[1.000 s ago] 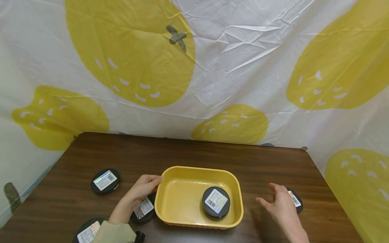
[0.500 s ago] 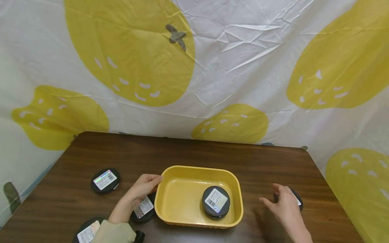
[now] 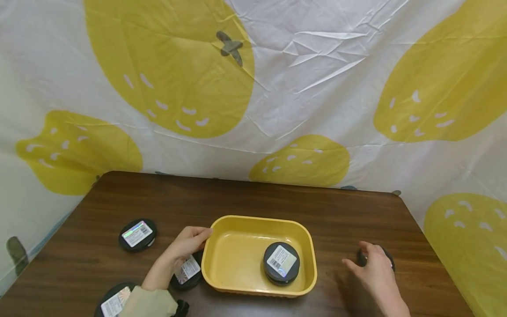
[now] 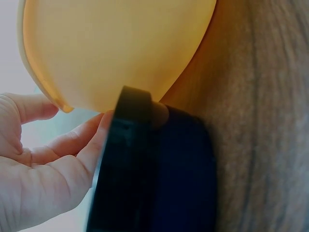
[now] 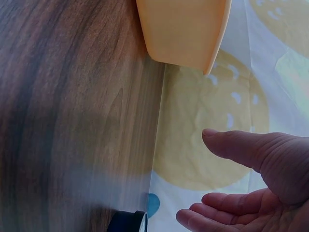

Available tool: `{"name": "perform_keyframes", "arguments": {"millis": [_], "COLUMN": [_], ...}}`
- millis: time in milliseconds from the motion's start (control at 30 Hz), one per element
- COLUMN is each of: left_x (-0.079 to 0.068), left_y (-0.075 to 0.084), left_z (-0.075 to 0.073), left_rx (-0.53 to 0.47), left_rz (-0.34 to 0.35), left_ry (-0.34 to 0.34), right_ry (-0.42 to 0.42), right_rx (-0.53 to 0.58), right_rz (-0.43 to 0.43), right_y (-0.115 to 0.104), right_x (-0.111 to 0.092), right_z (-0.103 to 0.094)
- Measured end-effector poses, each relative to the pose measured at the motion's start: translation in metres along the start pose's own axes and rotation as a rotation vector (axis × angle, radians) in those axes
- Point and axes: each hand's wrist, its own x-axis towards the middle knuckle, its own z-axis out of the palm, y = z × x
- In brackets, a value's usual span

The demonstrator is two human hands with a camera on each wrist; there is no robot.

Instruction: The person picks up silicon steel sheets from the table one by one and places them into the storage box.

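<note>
My left hand (image 3: 185, 243) pinches the left rim of a yellow rectangular basin (image 3: 233, 259); in the left wrist view the thumb is at the rim and the fingers (image 4: 72, 140) lie beneath it. Inside the basin, toward the right, sits a round black container (image 3: 281, 263) with a white label. My right hand (image 3: 376, 266) hovers with thumb and fingers apart, partly hiding another round black container (image 3: 387, 257) on the right. In the right wrist view nothing is between the thumb (image 5: 236, 147) and the fingers, and that container's edge (image 5: 126, 221) shows below.
More labelled black containers lie on the left: one at the back (image 3: 137, 235), one at the front (image 3: 115, 301) partly behind the sleeve, and one under the left hand (image 3: 187, 272). The brown wooden table (image 3: 253, 193) ends against a lemon-patterned cloth (image 3: 317, 110).
My right hand has shifted slightly right, over the container there, covering more of it. The left hand, the basin and the other containers have stayed in place.
</note>
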Motion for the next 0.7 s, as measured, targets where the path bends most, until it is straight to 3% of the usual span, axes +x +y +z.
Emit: {"name": "perform_keyframes", "arguments": {"millis": [467,700], "left_x": [0.006,0.000], "left_y": [-0.008,0.002], "left_z": [-0.004,0.001], "left_rx": [-0.013,-0.006], "left_rz": [0.004,-0.018], "left_ry": [-0.026,0.015], "right_ry": [0.006,0.033], "right_rx": [0.002,-0.013], "right_rz": [0.026,0.019], "right_y": [0.012,0.018], "right_x": [-0.004,-0.004], "right_z": [-0.003,-0.003]}}
